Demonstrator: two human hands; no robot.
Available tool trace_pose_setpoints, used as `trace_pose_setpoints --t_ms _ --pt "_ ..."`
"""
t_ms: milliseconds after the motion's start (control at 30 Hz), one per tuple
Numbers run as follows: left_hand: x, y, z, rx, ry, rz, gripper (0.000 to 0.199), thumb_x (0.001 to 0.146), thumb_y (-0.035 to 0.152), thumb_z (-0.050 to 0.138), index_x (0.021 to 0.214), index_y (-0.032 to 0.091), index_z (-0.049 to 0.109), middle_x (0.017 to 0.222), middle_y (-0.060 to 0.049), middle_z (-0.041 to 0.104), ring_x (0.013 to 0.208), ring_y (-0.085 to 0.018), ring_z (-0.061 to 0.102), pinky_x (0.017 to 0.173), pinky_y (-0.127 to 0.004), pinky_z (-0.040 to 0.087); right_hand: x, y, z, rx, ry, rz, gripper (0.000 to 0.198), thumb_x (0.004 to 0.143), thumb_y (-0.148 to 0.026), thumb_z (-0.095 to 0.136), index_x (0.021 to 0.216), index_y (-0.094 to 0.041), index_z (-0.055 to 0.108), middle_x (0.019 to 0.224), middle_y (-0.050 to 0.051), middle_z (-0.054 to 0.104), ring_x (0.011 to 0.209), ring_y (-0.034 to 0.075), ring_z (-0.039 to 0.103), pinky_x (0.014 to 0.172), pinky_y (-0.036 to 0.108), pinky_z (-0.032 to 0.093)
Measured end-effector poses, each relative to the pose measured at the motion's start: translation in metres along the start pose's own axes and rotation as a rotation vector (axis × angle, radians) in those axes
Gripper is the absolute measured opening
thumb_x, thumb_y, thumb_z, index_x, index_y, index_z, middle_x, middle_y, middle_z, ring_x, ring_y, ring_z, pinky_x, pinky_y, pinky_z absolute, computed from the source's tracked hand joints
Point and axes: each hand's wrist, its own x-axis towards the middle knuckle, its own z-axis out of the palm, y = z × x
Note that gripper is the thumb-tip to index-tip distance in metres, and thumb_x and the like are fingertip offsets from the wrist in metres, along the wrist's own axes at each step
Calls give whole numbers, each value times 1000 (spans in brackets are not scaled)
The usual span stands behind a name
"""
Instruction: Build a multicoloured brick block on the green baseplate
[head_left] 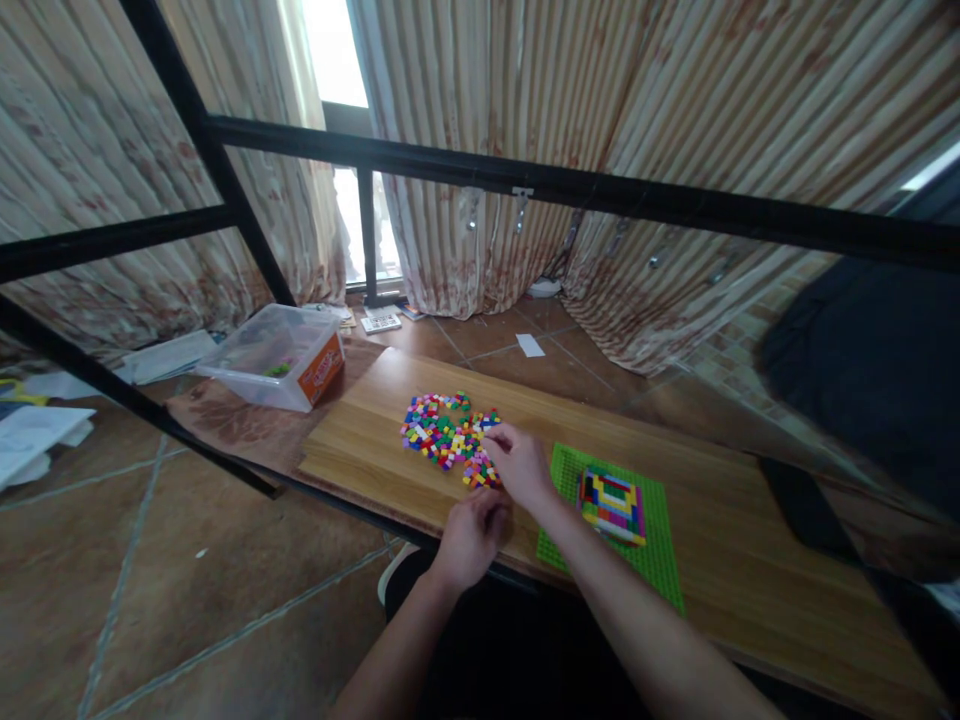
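R hand (523, 465) is at the R edge of the loose bricks (439, 435), thumb & fingertips close together; L hand (471, 538) half-curled on the near side, can't tell if either grips anything. Bricks lie spread on the table (356, 430), prob. so colours show, w/ brick block (613, 508) on green board (660, 550) alongside, prob. for easy reach.

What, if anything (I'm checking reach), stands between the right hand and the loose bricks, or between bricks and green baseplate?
Nothing visible separates the right hand from the loose bricks; between those bricks and the green baseplate, only that hand shows.
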Motion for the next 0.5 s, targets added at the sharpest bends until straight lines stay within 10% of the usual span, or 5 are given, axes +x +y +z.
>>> trace_pose_setpoints --t_ms 267,500 --pt "2 -4 0 49 47 4 16 87 21 51 91 20 66 93 -4 71 88 -18 66 83 -30 50 -92 29 -68 236 155 193 21 77 -39 65 85 -22 74 86 5 73 79 20 67 74 34 52" --pt "5 -10 0 93 64 52 18 87 24 51 94 21 67 96 -5 71 91 -18 67 84 -31 51 -98 80 -140 -18 325 247 27 82 -34 55 93 -20 75 95 8 73 84 22 66 79 38 51"
